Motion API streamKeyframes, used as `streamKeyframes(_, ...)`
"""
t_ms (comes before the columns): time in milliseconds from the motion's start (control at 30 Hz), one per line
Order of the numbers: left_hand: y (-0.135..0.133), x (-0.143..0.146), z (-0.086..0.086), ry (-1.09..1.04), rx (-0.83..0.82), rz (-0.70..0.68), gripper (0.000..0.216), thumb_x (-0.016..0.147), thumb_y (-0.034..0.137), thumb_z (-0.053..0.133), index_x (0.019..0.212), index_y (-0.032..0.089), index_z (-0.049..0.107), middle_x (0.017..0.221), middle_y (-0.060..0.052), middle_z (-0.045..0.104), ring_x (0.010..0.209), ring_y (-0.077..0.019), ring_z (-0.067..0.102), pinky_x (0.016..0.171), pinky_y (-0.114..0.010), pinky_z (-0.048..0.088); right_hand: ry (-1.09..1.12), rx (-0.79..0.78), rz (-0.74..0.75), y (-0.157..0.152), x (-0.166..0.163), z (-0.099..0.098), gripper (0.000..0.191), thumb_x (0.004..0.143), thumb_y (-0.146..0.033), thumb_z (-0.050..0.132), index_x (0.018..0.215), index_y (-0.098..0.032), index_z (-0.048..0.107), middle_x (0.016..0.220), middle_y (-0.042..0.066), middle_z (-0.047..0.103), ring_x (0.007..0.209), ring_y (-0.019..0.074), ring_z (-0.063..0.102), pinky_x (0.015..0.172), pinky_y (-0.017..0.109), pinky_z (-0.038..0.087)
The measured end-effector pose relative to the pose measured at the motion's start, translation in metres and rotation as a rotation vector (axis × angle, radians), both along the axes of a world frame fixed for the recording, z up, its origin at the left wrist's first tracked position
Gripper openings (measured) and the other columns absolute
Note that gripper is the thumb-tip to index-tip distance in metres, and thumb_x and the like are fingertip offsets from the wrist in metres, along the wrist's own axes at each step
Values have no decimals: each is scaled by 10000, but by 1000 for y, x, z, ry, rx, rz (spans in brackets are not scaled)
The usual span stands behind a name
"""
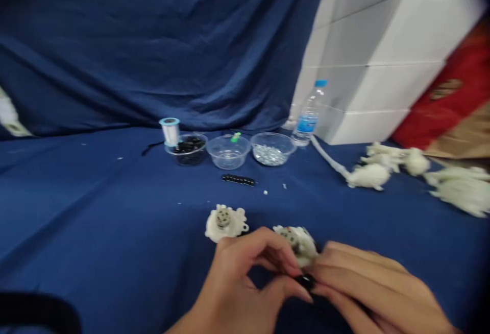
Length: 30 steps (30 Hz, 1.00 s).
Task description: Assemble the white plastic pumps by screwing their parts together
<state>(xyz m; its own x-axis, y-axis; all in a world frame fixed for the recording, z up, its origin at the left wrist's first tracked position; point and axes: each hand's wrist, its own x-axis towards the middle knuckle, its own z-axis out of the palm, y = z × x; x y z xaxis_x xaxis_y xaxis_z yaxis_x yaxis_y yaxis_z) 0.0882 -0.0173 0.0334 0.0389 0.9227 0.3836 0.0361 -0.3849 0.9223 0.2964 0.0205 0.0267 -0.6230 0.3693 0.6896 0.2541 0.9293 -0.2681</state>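
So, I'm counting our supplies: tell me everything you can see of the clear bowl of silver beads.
The clear plastic bowl is round and thin-walled. Small silver beads lie heaped in its bottom, well below the rim. It stands upright on the blue cloth, with a second clear bowl on its left in view and a water bottle just to its right. Neither the left hand nor the right hand touches it; whether the bottle does is unclear.

The black piece point(307, 282) I pinch is glossy; the white plastic part point(225, 223) nearby is matt. Below lies matt blue cloth point(115, 232); behind stands a smooth, clear plastic bowl point(228, 152).
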Motion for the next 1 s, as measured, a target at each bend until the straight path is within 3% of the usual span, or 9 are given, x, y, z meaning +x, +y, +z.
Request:
streamKeyframes(167,-3,-8,1,200,73,28,287,719,-34,734,813,231,676,742,96,729,670,-37,697,692,-43,540,-3,-245,112,-3,-16,14,223,890,27,501,893,-128,661,734,57,663,634,150,566,561,280,432)
streamKeyframes(300,-9,-4,-4,353,142,92,274,771,10,704,830,262,615,780,124,731,701,-50,711,680,-84,553,10,-556,98,-5,-16,10,213,931,-83,527,751,-131,633,654,23,578,578,124,496,527,273,366)
streamKeyframes(433,-13,-5,-6,480,331,125,266,860,-16,557,841,248,582,827,100,732,740,-50,708,689,-114,552,79,-827,85,-6,-16,7,302,920,-196,611,625,-161,554,559,-44,461,510,93,407,488,251,322)
streamKeyframes(500,-13,-5,-6,486,373,144,266,866,-18,543,857,243,595,852,94,731,768,-42,708,713,-94,550,99,-815,83,-6,-17,7,276,920,-190,616,650,-157,574,571,-33,503,516,98,438,491,250,342)
streamKeyframes(600,-11,-4,-6,375,282,192,234,828,61,663,908,279,632,846,131,730,748,-26,711,752,-37,541,126,-586,76,-6,-17,9,71,902,-101,632,851,-124,676,705,34,642,602,127,562,548,258,429)
streamKeyframes(700,-9,-5,-7,278,177,175,255,787,106,724,917,313,650,831,166,734,728,-17,723,781,0,533,177,-443,103,-6,-16,10,159,866,-29,663,1010,-78,710,780,88,705,673,153,634,610,271,495)
streamKeyframes(1000,-8,-8,-18,333,272,191,259,767,122,772,891,307,641,798,157,745,679,-59,736,718,-56,569,296,-693,69,-6,-21,9,37,825,-75,731,790,-85,740,714,61,691,619,130,628,588,247,497)
